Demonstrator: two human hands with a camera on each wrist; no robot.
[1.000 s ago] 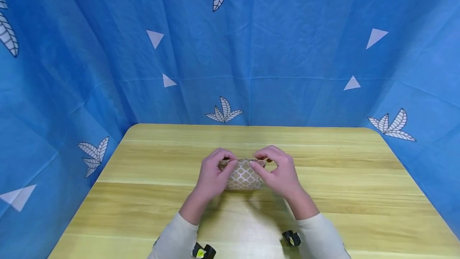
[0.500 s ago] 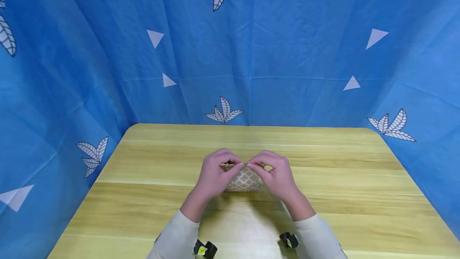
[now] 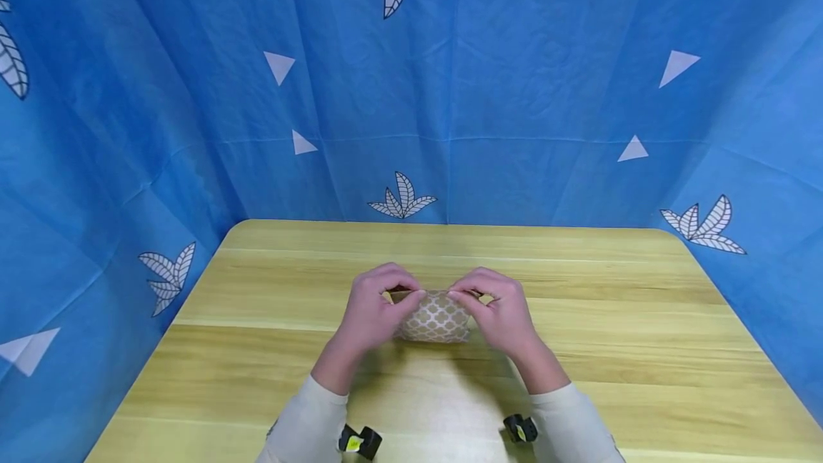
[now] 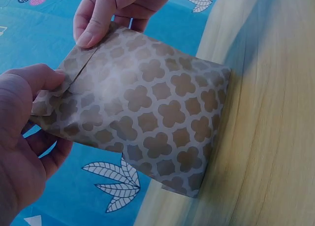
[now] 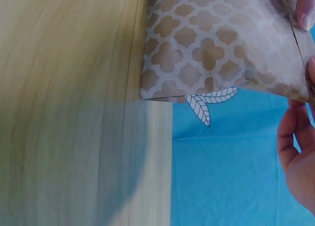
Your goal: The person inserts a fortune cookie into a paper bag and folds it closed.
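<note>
A brown paper bag [image 3: 437, 320] with a white quatrefoil pattern stands upright on the table, its top edge folded over in a narrow flap [image 4: 78, 71]. My left hand [image 3: 378, 306] pinches the folded top near its left end between thumb and fingers. At the right end of the same fold, my right hand [image 3: 495, 306] pinches the paper, thumb on the near side. Both wrist views show the bag's patterned face [image 5: 206, 44] and its base against the wood. What the bag holds inside is hidden.
The wooden table [image 3: 643, 349] spreads out around the bag. A blue curtain [image 3: 540, 77] with white leaves and triangles hangs behind and at both sides. Black devices with yellow labels sit at the left wrist [image 3: 360, 441] and right wrist [image 3: 520, 429].
Both hands came together at the middle of the bag's top edge half a second ago, then slid apart toward its ends. The top edge now looks folded flat.
</note>
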